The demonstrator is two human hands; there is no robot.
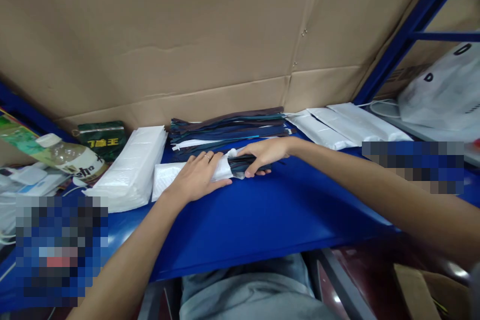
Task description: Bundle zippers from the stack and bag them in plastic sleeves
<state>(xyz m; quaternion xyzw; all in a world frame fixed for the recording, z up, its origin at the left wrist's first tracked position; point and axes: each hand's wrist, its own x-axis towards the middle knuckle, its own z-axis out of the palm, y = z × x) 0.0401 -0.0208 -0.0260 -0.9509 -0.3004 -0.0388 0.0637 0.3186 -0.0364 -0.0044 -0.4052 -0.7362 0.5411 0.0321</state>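
Note:
A white padded bag (165, 176) lies flat near the back of the blue table. My left hand (198, 172) rests across it, fingers over its upper part and thumb along its lower edge, holding it near the open end. From that end stick out dark strips (242, 163), gathered in a bundle. My right hand (264, 156) is closed round this bundle, thumb on the near side, at the bag's mouth. How far the strips reach inside is hidden. Just behind lies a loose pile of long dark strips (228, 127), a few whitish ones among them.
To the left is a stack of white bags (129, 167), beside a bottle (73, 157) and a dark green packet (101, 137). Several filled-looking white bags (345, 125) lie at the back right. A cardboard wall (187, 35) closes off the back; a blue frame post (408, 35) rises at right.

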